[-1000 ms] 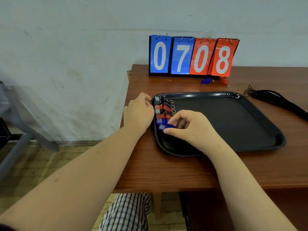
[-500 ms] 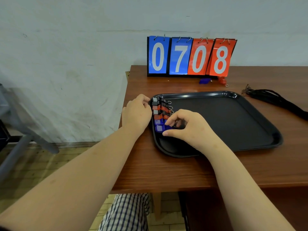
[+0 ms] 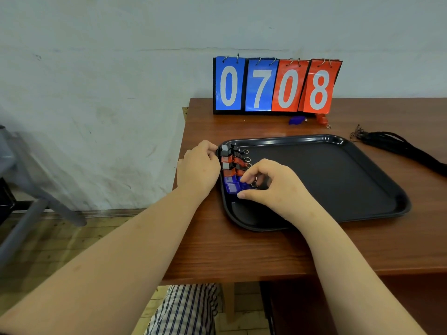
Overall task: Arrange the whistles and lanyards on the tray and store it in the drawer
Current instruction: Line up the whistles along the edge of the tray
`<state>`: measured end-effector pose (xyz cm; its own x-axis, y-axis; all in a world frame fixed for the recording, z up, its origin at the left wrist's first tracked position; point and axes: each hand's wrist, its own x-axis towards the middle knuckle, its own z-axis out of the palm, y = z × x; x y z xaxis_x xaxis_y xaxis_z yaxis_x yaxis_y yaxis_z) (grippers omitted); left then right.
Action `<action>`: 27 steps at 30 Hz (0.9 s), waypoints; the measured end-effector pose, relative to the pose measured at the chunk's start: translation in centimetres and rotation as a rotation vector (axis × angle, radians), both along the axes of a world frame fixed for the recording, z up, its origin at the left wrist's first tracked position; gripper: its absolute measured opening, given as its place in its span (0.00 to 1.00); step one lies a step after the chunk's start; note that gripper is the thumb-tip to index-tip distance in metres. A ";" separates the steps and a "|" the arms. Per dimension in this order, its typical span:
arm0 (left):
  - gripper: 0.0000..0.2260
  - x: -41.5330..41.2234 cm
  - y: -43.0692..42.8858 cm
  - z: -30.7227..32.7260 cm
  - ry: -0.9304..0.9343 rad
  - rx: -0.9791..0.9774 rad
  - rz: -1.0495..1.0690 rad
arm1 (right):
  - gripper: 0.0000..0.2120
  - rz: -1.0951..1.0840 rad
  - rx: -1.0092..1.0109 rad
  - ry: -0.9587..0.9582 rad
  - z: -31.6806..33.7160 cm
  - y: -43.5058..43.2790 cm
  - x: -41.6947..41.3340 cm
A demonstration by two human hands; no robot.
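Observation:
A black tray (image 3: 338, 180) lies on the wooden table (image 3: 242, 250). Along its left edge runs a row of several whistles (image 3: 231, 165): black, red, black, red, then two blue ones (image 3: 231, 187) nearest me. My right hand (image 3: 273, 187) is in the tray with thumb and fingers pinched around the nearest blue whistle. My left hand (image 3: 199, 168) rests curled against the tray's left rim. A loose blue whistle (image 3: 297, 120) and a red whistle (image 3: 323, 118) lie by the scoreboard. Black lanyards (image 3: 399, 148) lie in a bundle right of the tray.
A flip scoreboard (image 3: 275, 85) reading 0708 stands at the table's back against a white wall. A grey chair (image 3: 21, 189) is on the floor at left. The table's left edge is just beside my left hand.
My right hand has pushed the nearest blue whistle up against the row; the view has shifted slightly. The left hand stays at the tray's rim.

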<state>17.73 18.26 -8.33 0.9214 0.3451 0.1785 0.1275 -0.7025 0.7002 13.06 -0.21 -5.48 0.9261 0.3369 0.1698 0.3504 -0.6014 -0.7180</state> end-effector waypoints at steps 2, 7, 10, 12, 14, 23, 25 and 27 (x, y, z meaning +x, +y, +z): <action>0.11 0.1 0.0 -0.1 0.003 -0.013 0.009 | 0.13 0.002 0.000 0.004 0.0 0.0 0.0; 0.12 -0.1 -0.1 0.1 -0.006 -0.041 0.009 | 0.12 -0.003 0.024 0.000 0.0 0.0 -0.1; 0.14 -0.1 -0.3 0.3 0.008 -0.078 0.006 | 0.10 -0.021 0.089 -0.029 -0.1 -0.1 -0.1; 0.15 -0.1 -0.3 0.3 0.029 -0.107 0.012 | 0.08 -0.048 0.126 -0.031 -0.1 0.0 0.0; 0.17 -0.2 -0.3 0.3 0.042 -0.130 -0.007 | 0.07 -0.085 0.141 -0.014 -0.2 0.1 0.3; 0.16 -0.6 -0.4 0.7 0.041 -0.181 -0.089 | 0.07 -0.208 0.160 0.003 -0.4 0.9 1.1; 0.14 -0.5 -0.3 0.5 0.042 -0.154 -0.079 | 0.05 -0.238 0.184 0.001 -0.3 0.8 1.1; 0.14 -0.4 -0.3 0.5 0.037 -0.114 -0.075 | 0.05 -0.271 0.240 0.021 -0.1 0.5 1.4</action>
